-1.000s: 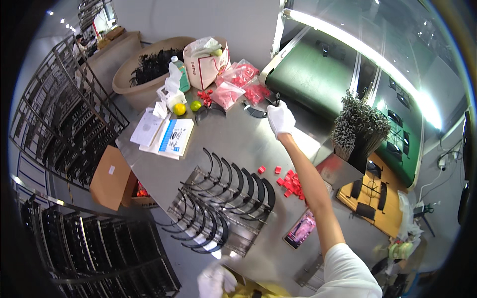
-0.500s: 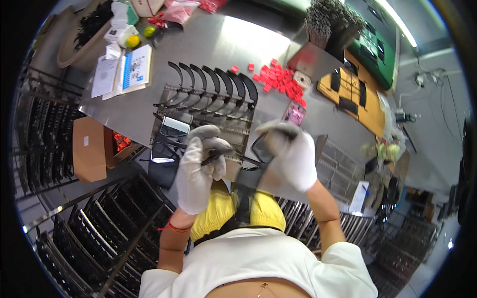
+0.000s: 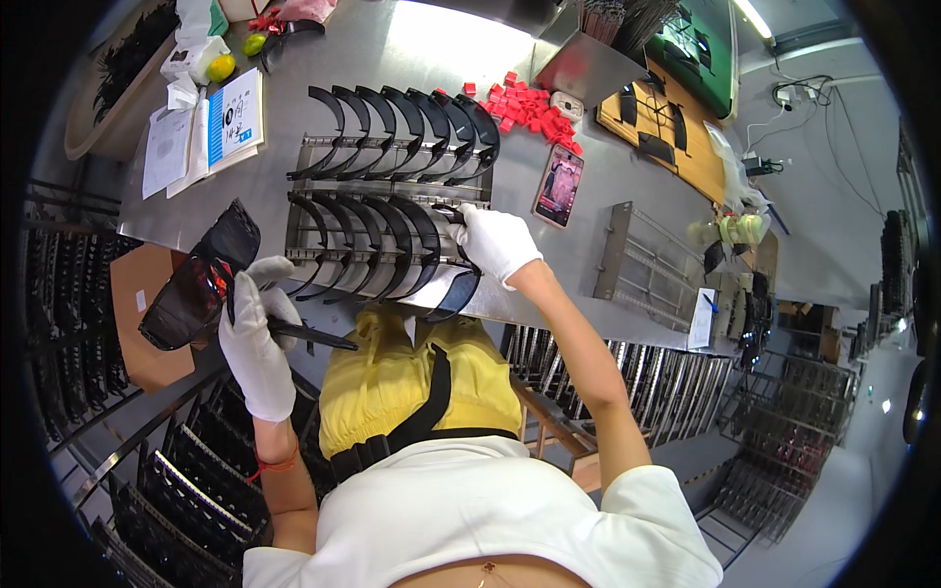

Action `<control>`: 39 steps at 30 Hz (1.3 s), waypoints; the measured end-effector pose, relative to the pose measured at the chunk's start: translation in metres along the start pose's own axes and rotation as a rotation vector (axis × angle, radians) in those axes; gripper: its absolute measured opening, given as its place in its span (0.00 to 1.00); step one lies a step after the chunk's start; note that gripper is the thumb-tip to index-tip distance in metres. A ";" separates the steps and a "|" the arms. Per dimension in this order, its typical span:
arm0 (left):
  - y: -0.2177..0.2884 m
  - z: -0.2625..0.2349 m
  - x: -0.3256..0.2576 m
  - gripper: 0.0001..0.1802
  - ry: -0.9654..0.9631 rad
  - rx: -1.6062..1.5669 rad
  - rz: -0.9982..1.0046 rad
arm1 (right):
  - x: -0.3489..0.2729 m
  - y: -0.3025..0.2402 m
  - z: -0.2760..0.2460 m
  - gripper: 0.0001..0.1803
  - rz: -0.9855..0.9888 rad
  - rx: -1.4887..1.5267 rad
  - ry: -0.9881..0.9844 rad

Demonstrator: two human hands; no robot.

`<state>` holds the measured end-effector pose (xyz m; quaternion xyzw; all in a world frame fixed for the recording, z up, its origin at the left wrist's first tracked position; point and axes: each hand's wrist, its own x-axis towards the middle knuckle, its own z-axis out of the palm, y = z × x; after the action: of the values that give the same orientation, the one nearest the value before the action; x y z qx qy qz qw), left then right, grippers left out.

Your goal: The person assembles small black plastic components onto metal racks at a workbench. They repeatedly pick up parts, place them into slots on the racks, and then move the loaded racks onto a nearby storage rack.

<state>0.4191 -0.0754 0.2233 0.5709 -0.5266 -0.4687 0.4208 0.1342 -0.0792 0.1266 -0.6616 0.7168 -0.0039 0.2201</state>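
My left hand (image 3: 257, 338), in a white glove, is closed on a pair of dark sunglasses (image 3: 201, 279) with large lenses, held off the table's near left edge. A black temple arm sticks out to the right below its fingers. My right hand (image 3: 493, 240), gloved too, has its fingertips closed on a black curved lens piece (image 3: 457, 286) at the right end of the rack's front row. The metal rack (image 3: 390, 191) bears two rows of such black curved pieces (image 3: 377, 122), standing side by side. My right palm and fingers hide part of the gripped piece.
Red clips (image 3: 520, 106) lie in a heap behind a phone (image 3: 559, 186). On the right stands another metal rack (image 3: 647, 269). An open booklet (image 3: 221, 132) lies at the left, a cardboard box (image 3: 137, 294) below it. Loaded racks (image 3: 186, 490) stand at the lower left.
My hands have moved apart: the left went left with the sunglasses, the right came to the rack's front row. That row, mostly behind my hands before, now shows several curved pieces. The view shifted.
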 end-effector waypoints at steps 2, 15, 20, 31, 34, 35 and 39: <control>-0.003 -0.008 -0.002 0.21 -0.025 -0.071 -0.083 | 0.003 0.001 0.002 0.17 0.017 -0.005 -0.017; -0.013 0.070 -0.020 0.20 -0.812 0.496 0.658 | -0.068 -0.035 -0.104 0.16 -0.384 0.550 -0.114; -0.001 0.022 0.010 0.18 -0.537 -0.657 -0.373 | -0.040 0.049 -0.023 0.15 0.127 0.812 0.109; 0.026 -0.201 0.127 0.26 0.240 1.354 1.198 | -0.032 0.024 0.020 0.15 0.186 0.163 0.142; 0.086 -0.221 0.280 0.39 0.898 1.229 1.017 | -0.036 0.026 0.023 0.14 0.116 0.173 0.199; 0.062 -0.205 0.315 0.42 0.970 1.232 0.659 | -0.037 0.032 0.025 0.14 0.125 0.195 0.195; 0.051 0.052 0.278 0.33 0.210 0.827 0.696 | -0.036 0.028 0.034 0.14 0.251 0.297 0.193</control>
<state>0.3595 -0.3560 0.2370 0.5246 -0.7797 0.0035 0.3418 0.1193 -0.0313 0.0986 -0.5242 0.8027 -0.1453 0.2444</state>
